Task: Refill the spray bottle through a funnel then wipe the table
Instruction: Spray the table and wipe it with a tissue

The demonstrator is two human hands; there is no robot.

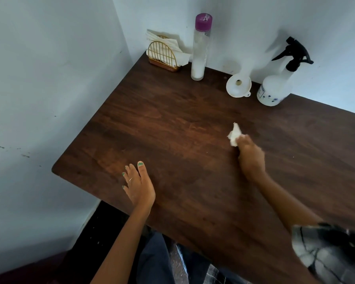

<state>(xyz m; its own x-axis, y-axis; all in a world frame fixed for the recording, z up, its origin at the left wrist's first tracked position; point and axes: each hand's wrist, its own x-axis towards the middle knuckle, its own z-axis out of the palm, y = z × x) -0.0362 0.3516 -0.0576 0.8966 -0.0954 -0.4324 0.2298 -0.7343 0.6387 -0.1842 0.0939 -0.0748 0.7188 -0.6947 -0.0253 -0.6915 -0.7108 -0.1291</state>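
A right hand [250, 154] grips a crumpled white tissue [235, 134] on a dark wooden worktop [172, 130]

The left hand [138, 185] hovers open near the front edge, fingers relaxed. Along the far wall stand a white spray bottle [275, 87] with a black trigger, a white funnel [238, 85] just beside it, a tall clear bottle [200, 50] capped in purple, and a gold wire napkin holder [162, 55]

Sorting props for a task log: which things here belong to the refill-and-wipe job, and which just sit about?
Job:
white spray bottle with black trigger
white plastic funnel
tall clear bottle with purple cap
crumpled white tissue, gripped by right hand
dark wooden table

About:
gold wire napkin holder
left hand, open
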